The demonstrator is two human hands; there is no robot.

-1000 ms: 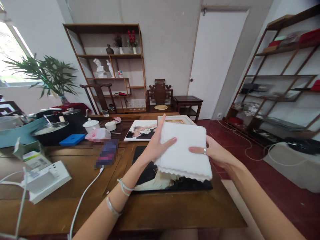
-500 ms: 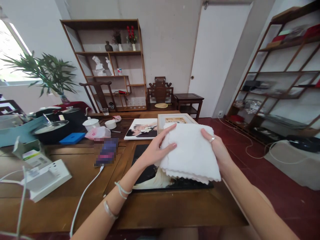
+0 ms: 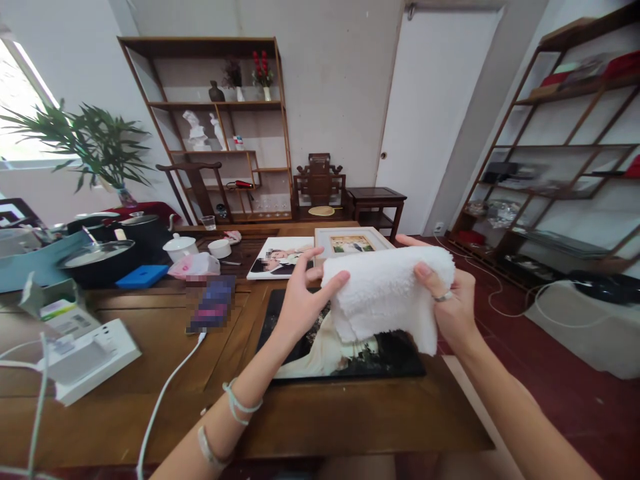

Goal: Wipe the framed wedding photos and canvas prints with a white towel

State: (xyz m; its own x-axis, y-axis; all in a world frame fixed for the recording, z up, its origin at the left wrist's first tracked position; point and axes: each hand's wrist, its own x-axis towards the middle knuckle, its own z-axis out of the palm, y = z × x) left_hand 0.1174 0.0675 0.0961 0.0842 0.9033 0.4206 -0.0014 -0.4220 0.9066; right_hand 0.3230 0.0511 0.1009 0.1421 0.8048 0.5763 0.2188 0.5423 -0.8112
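A fluffy white cloth, folded over on itself, is held up between my two hands. My left hand pinches its left edge between thumb and fingers. The right end is gripped by my right hand, thumb on top, with a ring on one finger. Below the cloth a dark photo panel lies flat on the wooden table; the cloth hides its upper part. Just beyond are a white-edged photo print and a white picture frame.
Left on the table are a phone on a white cable, an opened white box, a blue box, a lidded pan and a white teapot. The table's right edge drops to a red floor.
The cloth has gone from a flat, wide square to a narrower folded shape, its lower edge raised. More of the dark photo panel shows. My right hand has shifted slightly right.
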